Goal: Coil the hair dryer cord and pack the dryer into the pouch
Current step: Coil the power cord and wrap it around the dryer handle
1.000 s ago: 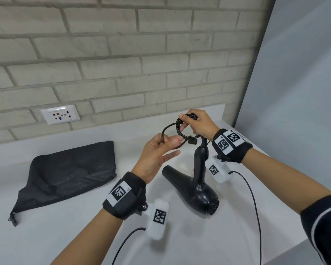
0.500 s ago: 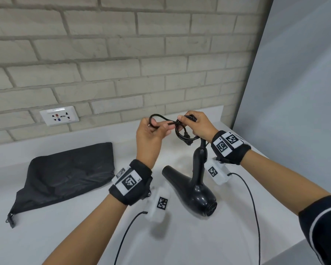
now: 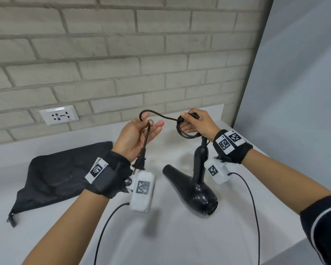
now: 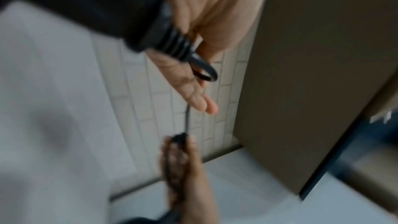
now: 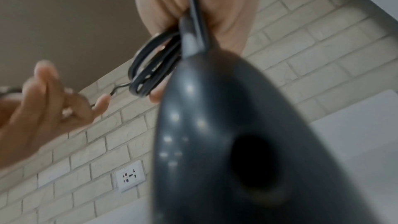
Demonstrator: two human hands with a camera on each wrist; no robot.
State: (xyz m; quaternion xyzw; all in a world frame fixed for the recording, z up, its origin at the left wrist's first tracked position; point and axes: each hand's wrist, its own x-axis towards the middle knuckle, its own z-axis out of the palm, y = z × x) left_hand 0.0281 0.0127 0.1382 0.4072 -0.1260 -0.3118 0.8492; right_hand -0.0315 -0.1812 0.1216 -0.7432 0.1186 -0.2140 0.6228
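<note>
Right hand (image 3: pixel 197 123) is pinching the coiled cord (image 3: pixel 185 129), so the hair dryer (image 3: pixel 195 188) dangles below it over the counter (image 3: pixel 170 236). Left hand (image 3: pixel 136 138) has the loose cord end looped over half-open fingers, plug (image 3: pixel 140 163) hanging at the wrist. Pouch (image 3: pixel 61 175) lies flat at left.

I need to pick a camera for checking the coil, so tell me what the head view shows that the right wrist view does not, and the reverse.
Only the head view shows the black pouch lying flat on the white counter, the plug dangling below the left hand, and the whole hair dryer with its body on the counter. Only the right wrist view shows the coiled loops close up, stacked against the right hand. Both show the cord running between the hands, the wall socket and the brick wall.
</note>
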